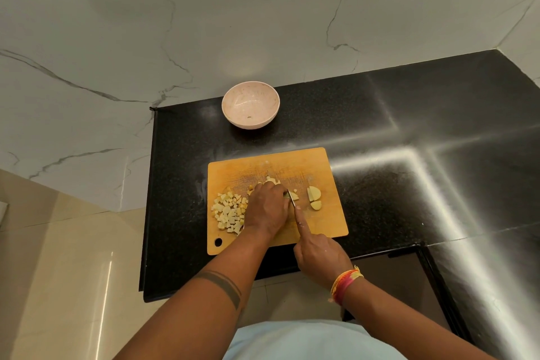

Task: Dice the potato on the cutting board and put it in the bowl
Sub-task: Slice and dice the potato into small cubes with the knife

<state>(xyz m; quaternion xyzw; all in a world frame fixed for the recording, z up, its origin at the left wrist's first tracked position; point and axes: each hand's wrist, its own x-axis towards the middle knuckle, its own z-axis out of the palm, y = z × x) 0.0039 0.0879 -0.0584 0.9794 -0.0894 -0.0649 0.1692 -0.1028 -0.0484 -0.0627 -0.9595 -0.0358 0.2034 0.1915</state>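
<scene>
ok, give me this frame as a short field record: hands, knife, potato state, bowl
left hand: pressed down over the potato being cut, fingers curled on it
right hand: grip on the knife handle, index finger stretched along the blade's spine
knife: blade down on the cutting board, beside the left hand
diced pile: on the board's left part
uncut pieces: two chunks on the board's right part
bowl: pink, behind the board on the black counter, no dice in it yet

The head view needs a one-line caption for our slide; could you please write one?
Left hand steadies potato on the cutting board while the right hand slices with a knife; diced pile waits, bowl nearly empty.
</scene>
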